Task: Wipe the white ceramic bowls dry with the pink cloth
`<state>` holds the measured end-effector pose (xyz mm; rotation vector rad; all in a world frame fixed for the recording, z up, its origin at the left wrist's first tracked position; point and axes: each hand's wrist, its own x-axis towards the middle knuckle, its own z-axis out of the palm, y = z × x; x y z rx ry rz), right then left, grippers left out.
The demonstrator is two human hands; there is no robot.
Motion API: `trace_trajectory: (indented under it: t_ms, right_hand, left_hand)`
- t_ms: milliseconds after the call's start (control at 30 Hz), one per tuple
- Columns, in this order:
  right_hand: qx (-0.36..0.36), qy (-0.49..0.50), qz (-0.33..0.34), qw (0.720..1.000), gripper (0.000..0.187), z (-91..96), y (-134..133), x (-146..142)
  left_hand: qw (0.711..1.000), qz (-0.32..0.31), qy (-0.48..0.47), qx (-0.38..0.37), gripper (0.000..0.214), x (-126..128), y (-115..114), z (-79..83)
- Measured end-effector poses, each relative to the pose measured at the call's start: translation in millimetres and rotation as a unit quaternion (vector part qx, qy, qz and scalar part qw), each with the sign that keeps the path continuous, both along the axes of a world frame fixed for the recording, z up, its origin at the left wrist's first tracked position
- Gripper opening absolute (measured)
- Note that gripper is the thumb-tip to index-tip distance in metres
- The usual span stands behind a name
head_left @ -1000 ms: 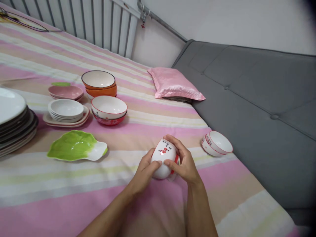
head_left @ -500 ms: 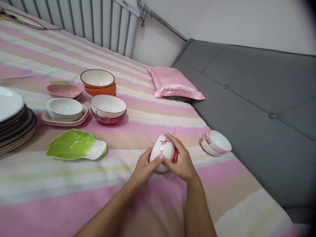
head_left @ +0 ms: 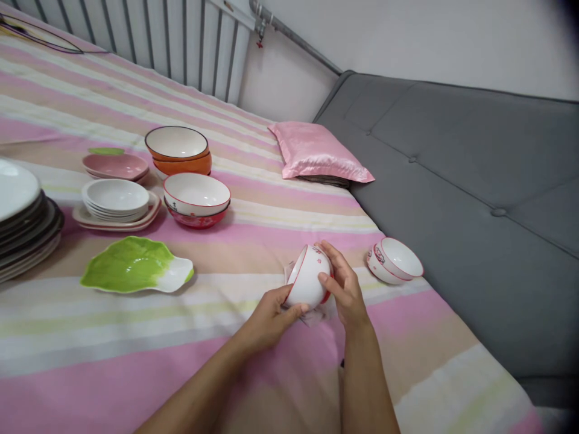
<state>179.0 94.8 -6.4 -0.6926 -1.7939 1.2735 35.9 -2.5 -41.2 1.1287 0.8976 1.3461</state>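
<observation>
Between both hands is a white bowl [head_left: 309, 282] with a red rim, a red foot and small red flower prints, tipped on its side with its mouth toward the left. My left hand [head_left: 271, 316] grips its lower rim, thumb on the outside. My right hand [head_left: 342, 283] holds the opposite side near the foot, thumb on the outer wall and fingers over the top. Under the bowl a pale crumpled cloth [head_left: 313, 316] shows in part on the striped bedsheet [head_left: 217, 337]. To the right sit stacked white bowls [head_left: 394, 260] with red rims.
On the left are a green leaf-shaped dish [head_left: 131, 265], a stack of plates [head_left: 27, 235], small white dishes [head_left: 116, 199], pink dishes [head_left: 115, 166], red-rimmed bowls [head_left: 197, 199] and orange bowls [head_left: 178, 150]. A pink pillow [head_left: 319, 150] lies by the grey headboard [head_left: 452, 181].
The bowl has turned in my hands, its mouth now facing more to the left and its flower print rotated away. My left thumb has slid lower, and more of the cloth shows.
</observation>
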Motion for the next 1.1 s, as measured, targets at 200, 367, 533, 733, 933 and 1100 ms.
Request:
trace_trajectory:
  t_ms: [200,367,533,733,933,1100]
  right_hand:
    - [0.055,-0.074,0.035,0.995,0.061,14.1,-15,-8]
    - [0.117,-0.12,0.067,0.983,0.053,33.7,-29,-13]
    - [0.144,-0.157,0.107,0.971,0.044,43.7,-35,-11]
    - [0.153,-0.147,0.081,0.974,0.042,34.6,-31,-16]
    - [0.006,-0.05,0.009,0.999,0.058,12.5,-22,-22]
    - [-0.216,0.008,-0.026,0.976,0.07,-2.6,-9,-22]
  left_hand:
    - [0.999,0.024,-0.032,-0.003,0.028,-4,-4,12.5]
    - [0.993,0.06,-0.094,-0.043,0.032,-6,-4,15.1]
    - [0.989,0.062,-0.13,-0.033,0.031,-6,-3,15.5]
    - [0.99,0.05,-0.123,-0.042,0.033,-4,-4,15.0]
    - [0.995,0.024,-0.082,-0.047,0.036,-1,-4,14.6]
    - [1.0,0.018,0.016,-0.006,0.029,1,-8,18.0]
